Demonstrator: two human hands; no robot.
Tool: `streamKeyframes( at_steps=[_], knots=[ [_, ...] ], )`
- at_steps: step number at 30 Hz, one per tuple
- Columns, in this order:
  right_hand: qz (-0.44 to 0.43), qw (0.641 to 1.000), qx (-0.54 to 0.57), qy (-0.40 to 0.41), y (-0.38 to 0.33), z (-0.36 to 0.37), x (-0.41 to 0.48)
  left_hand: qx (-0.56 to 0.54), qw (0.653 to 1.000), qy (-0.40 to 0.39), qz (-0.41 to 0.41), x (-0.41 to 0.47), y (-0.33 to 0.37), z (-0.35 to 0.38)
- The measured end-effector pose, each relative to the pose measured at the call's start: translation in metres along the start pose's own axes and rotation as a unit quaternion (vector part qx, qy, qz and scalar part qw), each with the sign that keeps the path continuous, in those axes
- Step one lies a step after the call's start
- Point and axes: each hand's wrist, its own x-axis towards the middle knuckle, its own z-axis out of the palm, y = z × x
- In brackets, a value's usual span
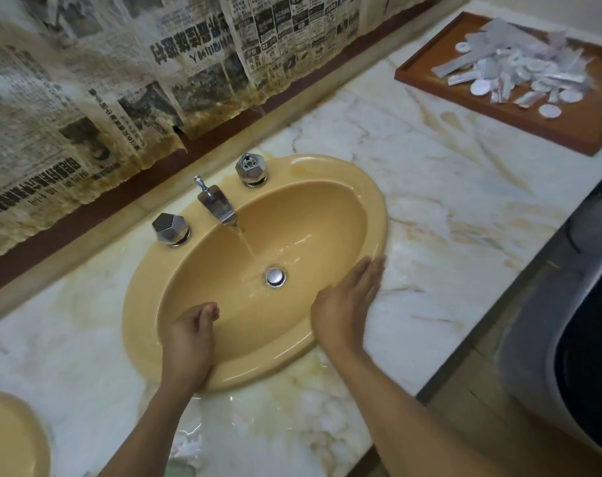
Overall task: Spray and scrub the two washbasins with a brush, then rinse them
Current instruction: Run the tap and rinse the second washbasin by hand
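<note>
The person is leaning over a yellow washbasin (309, 218) that is sitting sunk into a marble bench (447, 201). Water (246, 242) is running from the chrome tap (217, 204) at the back of the bowl and is spreading around the round metal drain plug (275, 276). A faceted chrome knob (170, 227) is standing to the left of the tap and a second knob (251, 168) to its right.

The hands are apart, one on each side of the drain. The left hand (189, 339) is reaching over the near rim into the bowl with its fingers curled inward, and nothing is showing in its grasp. The right hand (347, 301) is lying flat, fingers straight and together, against the right-hand wall of the bowl, with the fingertips reaching the rim.

Part of a second yellow washbasin (10, 438) is showing at the lower left corner, on the same bench. A brown tray (499, 115) is sitting at the far right of the bench, holding a heap of small white packets (519, 74). Stained newspaper (120, 80) is hanging across the wall behind the tap. Puddles are glistening on the bench by the near rim.
</note>
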Motion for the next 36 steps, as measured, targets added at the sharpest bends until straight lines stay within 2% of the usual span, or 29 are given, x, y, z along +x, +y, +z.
streamKeyframes(
  at_steps=[2,5,10,13,15,19,21,23,26,29,32,33,34,35,36],
  knots=[
    [-0.04,0.997,-0.054,-0.035,-0.003,0.004,-0.023,0.012,1.0,-0.003,0.011,0.002,-0.001,0.01],
    [-0.004,0.996,-0.065,-0.06,0.0,0.002,0.004,0.06,0.998,0.004,0.017,0.0,-0.002,0.023],
    [0.014,0.995,-0.017,-0.095,0.018,-0.03,0.097,0.054,0.993,0.106,-0.001,-0.016,0.005,0.021],
    [0.023,0.996,0.011,-0.087,0.015,-0.03,0.087,0.04,0.991,0.127,0.002,-0.019,0.01,0.021],
    [0.015,0.999,0.021,-0.039,0.007,-0.017,0.05,0.037,0.991,0.128,-0.001,-0.019,0.011,0.02],
    [-0.115,0.986,-0.118,0.008,-0.004,-0.004,-0.017,0.058,0.994,0.087,0.009,-0.01,0.008,0.019],
    [-0.099,0.982,-0.159,-0.009,-0.004,-0.003,-0.019,0.065,0.995,0.069,0.014,-0.007,0.007,0.018],
    [-0.053,0.975,-0.204,-0.063,-0.001,0.004,-0.009,0.076,0.995,0.067,0.019,-0.006,0.004,0.019],
    [0.017,0.983,-0.146,-0.109,0.002,0.0,0.024,0.086,0.994,0.063,0.022,-0.005,-0.002,0.022],
    [-0.023,0.992,-0.093,-0.086,0.015,-0.023,0.084,0.111,0.993,0.034,0.022,-0.001,-0.005,0.023],
    [-0.06,0.991,-0.039,-0.11,0.04,-0.046,0.13,0.141,0.989,-0.043,-0.023,0.008,-0.005,0.024],
    [-0.08,0.99,-0.038,-0.114,0.046,-0.047,0.135,0.119,0.989,-0.069,-0.048,0.012,-0.001,0.023],
    [-0.096,0.989,-0.038,-0.107,0.05,-0.046,0.136,0.036,0.992,-0.081,-0.095,0.019,0.005,0.024],
    [-0.104,0.99,-0.034,-0.094,0.052,-0.043,0.136,-0.087,0.979,-0.088,-0.161,0.028,0.015,0.026],
    [-0.103,0.991,-0.028,-0.083,0.054,-0.04,0.134,-0.217,0.943,-0.099,-0.233,0.038,0.026,0.029]
  ],
)
